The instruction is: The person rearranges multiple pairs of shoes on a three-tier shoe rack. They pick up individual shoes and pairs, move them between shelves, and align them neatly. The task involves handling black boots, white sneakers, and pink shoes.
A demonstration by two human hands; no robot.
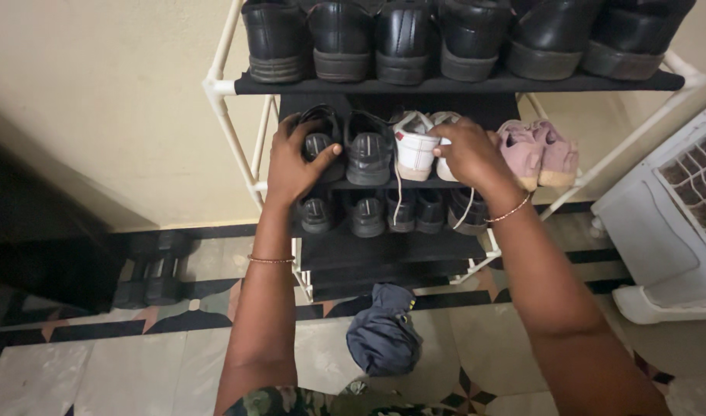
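The shoe rack (228, 86) stands against the wall in front of me, shelves stacked one under another. On the top shelf a row of leather shoes (403, 42) sits side by side, heels toward me. On the shelf below, my left hand (295, 162) rests on the leftmost sandal (322, 139), its partner sneaker (368, 148) just to the right. Next comes the lace-up pair (414, 146), and my right hand (470, 154) lies on it. Right of that hand sit the small shoes (539, 152) at the shelf's end. Under this shelf, another row of footwear (368, 214). On the floor before the rack lies a crumpled cloth (384, 333); dumbbells (154, 270) lie left, a cooler (665, 223) stands right.
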